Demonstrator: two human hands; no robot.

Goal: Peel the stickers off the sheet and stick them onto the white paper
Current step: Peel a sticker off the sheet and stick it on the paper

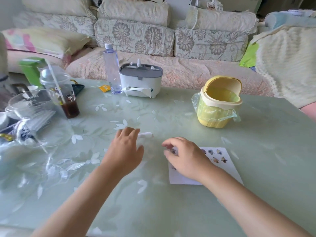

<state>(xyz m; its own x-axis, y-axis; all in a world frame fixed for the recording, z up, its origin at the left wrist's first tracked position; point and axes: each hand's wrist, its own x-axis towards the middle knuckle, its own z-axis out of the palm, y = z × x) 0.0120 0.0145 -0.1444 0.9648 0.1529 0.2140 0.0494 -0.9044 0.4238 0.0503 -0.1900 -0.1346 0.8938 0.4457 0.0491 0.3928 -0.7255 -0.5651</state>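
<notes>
The white paper (228,168) lies flat on the table, right of centre, with several small dark stickers (215,156) stuck on its upper part. My right hand (186,158) hovers over the paper's left half, fingers curled, and its thumb and fingertips pinch a small dark sticker (173,151) near the paper's top left corner. My left hand (126,151) rests on the table left of the paper with relaxed fingers, holding nothing. Just beyond its fingertips lies a small white rolled scrap (145,135). I cannot make out the sticker sheet itself.
A yellow mini bin (218,106) with a plastic liner stands behind the paper. A white tissue box (140,81) and a clear bottle (112,69) stand at the table's far edge. A cup with dark drink (64,93) and plastic clutter (25,117) fill the left side. A sofa (153,40) runs behind.
</notes>
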